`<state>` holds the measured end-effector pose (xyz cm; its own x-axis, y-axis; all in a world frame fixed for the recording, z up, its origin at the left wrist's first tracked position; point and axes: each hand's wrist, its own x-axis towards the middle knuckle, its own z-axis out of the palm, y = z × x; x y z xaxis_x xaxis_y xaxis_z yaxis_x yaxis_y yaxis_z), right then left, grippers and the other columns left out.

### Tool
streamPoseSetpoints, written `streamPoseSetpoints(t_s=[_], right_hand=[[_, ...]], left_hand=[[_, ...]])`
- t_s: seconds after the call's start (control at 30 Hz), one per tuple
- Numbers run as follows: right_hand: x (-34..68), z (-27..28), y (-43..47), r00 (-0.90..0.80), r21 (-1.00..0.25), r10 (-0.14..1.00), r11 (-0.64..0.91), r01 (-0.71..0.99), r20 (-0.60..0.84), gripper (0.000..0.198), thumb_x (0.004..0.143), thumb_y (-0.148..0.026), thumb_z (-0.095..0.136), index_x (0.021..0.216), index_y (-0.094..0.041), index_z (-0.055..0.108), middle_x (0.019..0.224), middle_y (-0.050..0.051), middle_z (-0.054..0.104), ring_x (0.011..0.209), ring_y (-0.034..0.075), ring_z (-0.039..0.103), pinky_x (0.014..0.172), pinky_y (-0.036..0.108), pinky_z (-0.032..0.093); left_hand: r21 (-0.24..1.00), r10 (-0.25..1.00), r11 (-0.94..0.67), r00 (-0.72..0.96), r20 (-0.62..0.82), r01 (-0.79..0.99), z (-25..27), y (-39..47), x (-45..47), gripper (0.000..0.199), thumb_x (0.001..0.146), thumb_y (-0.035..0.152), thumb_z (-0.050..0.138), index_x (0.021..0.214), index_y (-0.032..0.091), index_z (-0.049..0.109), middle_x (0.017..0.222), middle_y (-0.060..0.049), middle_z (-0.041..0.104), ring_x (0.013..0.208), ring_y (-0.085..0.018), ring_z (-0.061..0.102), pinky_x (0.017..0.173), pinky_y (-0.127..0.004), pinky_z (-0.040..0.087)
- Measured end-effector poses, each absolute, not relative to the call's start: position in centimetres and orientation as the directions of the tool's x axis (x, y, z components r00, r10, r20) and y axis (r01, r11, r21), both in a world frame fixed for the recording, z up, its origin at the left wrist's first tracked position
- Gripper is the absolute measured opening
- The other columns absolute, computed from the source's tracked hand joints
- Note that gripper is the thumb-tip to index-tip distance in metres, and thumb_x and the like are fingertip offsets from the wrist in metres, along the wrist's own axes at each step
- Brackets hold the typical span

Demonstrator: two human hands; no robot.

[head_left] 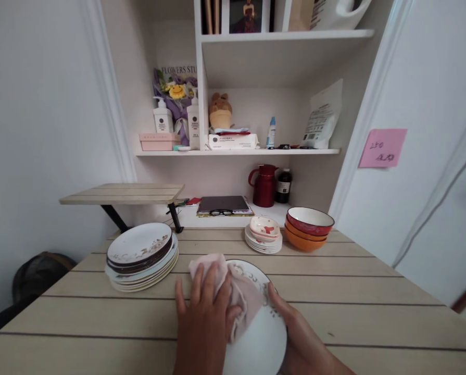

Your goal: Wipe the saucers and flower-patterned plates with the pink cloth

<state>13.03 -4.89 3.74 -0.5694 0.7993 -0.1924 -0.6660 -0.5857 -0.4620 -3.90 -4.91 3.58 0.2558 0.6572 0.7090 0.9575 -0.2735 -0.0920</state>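
A white plate [256, 338] with a brown floral pattern near its rim is in front of me, tilted over the table. My right hand [301, 333] grips it by the right edge, thumb on the rim and the other fingers hidden underneath. A pale pink cloth [248, 299] lies bunched over the plate's upper left part. Pressing on that cloth is my left hand [205, 317], its fingers extended across it and the thumb against a fold. Left of my hands stands a stack of plates [139, 250], topped by a similar floral one.
Behind the held plate are small dishes [264, 234] and, to their right, stacked red and orange bowls [309, 229]. A raised wooden stand [123, 194] is at the back left. A red jug [264, 186], a dark bottle [283, 186] and a laptop [223, 203] sit under the shelves.
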Motion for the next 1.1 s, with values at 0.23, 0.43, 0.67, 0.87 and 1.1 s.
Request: streamPoseSetpoints(t_s=[0.23,0.43,0.67,0.87,1.1], right_hand=[[13.7,3.7,-4.4,-0.543,-0.478,0.813,-0.570,-0.668,-0.211,0.067,0.086,-0.059,0.052,0.128,-0.007,0.058,0.112,0.017,0.072,0.103,0.028,0.066,0.099,0.040,0.042],[13.9,3.4,-4.0,-0.510,-0.465,0.834,-0.544,-0.698,-0.210,0.064,0.086,-0.058,0.052,0.126,-0.009,0.058,0.110,0.016,0.072,0.100,0.027,0.067,0.095,0.040,0.045],[13.5,3.7,-4.6,-0.456,-0.500,0.848,-0.529,-0.686,-0.271,0.053,0.086,-0.053,0.056,0.112,-0.008,0.066,0.094,0.015,0.076,0.090,0.025,0.069,0.088,0.038,0.049],[13.1,3.6,-5.1,-0.438,-0.560,0.863,-0.499,-0.661,-0.253,0.049,0.086,-0.048,0.059,0.115,-0.010,0.066,0.099,0.014,0.076,0.086,0.024,0.070,0.088,0.037,0.049],[13.5,3.6,-4.1,-0.503,-0.432,0.835,-0.548,-0.717,-0.224,0.066,0.086,-0.059,0.052,0.127,-0.007,0.058,0.112,0.018,0.071,0.099,0.026,0.067,0.096,0.039,0.044]], left_hand=[[0.076,0.643,-0.426,0.243,0.726,0.902,2.7,-4.2,-5.5,0.084,0.073,0.042,0.073,0.142,0.011,0.036,0.140,-0.020,0.050,0.126,-0.031,0.050,0.095,-0.045,0.050],[0.104,0.748,-0.467,0.330,0.576,0.878,2.3,-4.5,-4.1,0.049,0.065,0.018,0.077,0.112,0.019,0.064,0.126,-0.011,0.064,0.115,-0.031,0.060,0.092,-0.044,0.055],[0.002,0.601,-0.680,0.556,0.574,0.733,1.8,-4.9,-2.6,0.045,0.074,0.007,0.065,0.114,0.026,0.062,0.127,-0.001,0.064,0.115,-0.020,0.061,0.094,-0.033,0.055],[-0.074,0.592,-0.624,0.533,0.604,0.778,2.8,-4.7,-2.8,0.063,0.078,0.018,0.069,0.136,0.027,0.046,0.131,-0.002,0.061,0.119,-0.024,0.058,0.101,-0.050,0.049],[0.062,0.799,-0.373,0.286,0.529,0.926,3.3,-5.1,-3.4,0.034,0.068,0.014,0.077,0.100,0.022,0.067,0.098,-0.001,0.071,0.095,-0.026,0.066,0.093,-0.051,0.052]])
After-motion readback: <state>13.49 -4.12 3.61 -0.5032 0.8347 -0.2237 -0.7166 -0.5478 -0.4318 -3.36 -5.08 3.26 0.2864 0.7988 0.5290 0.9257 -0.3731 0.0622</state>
